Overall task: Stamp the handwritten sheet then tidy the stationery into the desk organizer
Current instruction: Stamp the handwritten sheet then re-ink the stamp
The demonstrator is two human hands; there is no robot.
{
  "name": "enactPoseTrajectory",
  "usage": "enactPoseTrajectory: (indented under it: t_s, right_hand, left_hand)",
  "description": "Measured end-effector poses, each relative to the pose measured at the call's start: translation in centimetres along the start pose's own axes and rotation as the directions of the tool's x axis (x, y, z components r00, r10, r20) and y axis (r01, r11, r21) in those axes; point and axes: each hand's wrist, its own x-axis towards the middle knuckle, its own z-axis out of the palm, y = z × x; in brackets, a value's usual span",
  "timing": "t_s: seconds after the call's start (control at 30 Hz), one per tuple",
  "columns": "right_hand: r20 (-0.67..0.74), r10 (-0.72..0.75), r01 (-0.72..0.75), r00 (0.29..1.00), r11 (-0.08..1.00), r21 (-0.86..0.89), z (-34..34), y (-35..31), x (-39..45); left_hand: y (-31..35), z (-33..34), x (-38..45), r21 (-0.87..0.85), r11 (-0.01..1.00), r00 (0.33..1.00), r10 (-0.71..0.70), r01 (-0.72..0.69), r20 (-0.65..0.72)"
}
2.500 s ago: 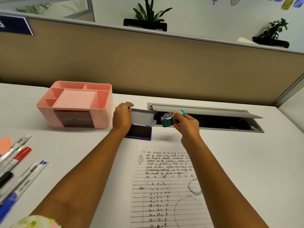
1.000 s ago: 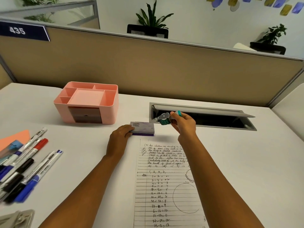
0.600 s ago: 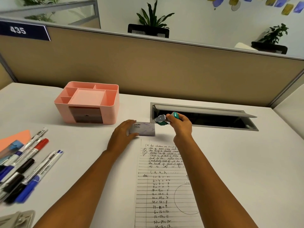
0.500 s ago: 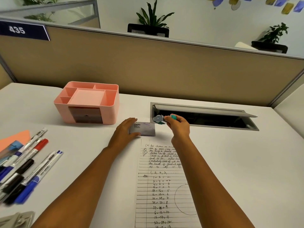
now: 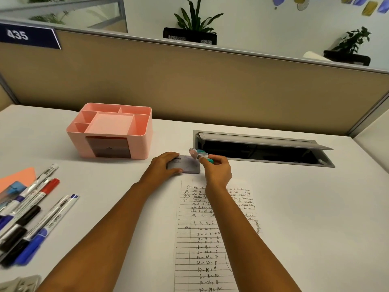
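Partition [image 5: 189,81]: tan fabric panel, runs across the desk's far edge from 9 to 3 o'clock.
Number plate [image 5: 27,35]: dark blue, reads 435, fixed on the partition's top at 10 o'clock.
Cable hatch [image 5: 261,149]: grey metal flap propped open over a dark slot in the white desk [image 5: 315,207], at 2 o'clock (contents too dark to tell).
Plants: one in a black pot [image 5: 192,24] at 12 o'clock, another [image 5: 351,47] at 2 o'clock, both behind the partition.
Wall [image 5: 252,15]: white, coloured paper shapes [image 5: 366,5] near the top.

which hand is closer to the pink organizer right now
Left. The left hand grips the closed ink pad just in front and right of the pink organizer; the right hand, holding the stamp, is further right.
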Motion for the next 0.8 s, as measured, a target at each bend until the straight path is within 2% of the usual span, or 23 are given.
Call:
enactPoseTrajectory:
  t_s: [0.17,0.33,0.8]
  right_hand:
    - [-0.076,-0.132,0.123,0.988,0.986,-0.111,1.3,1.2,-0.5]
    - [-0.072,-0.233,0.22,0.97,0.964,-0.149,2.4,1.9,-1.1]
    - [-0.06,-0.319,0.293,0.946,0.919,-0.265,3.4,3.4,-1.6]
  left_hand:
    - [-0.1,0.0,0.1,-0.018,1.0,1.0,0.001,-0.001,-0.008]
    - [0.1,0.0,0.1,-0.002,1.0,1.0,-0.001,0.001,-0.01]
    - [0.3,0.2,-0.1,-0.013,0.999,0.999,-0.048,0.048,0.0]
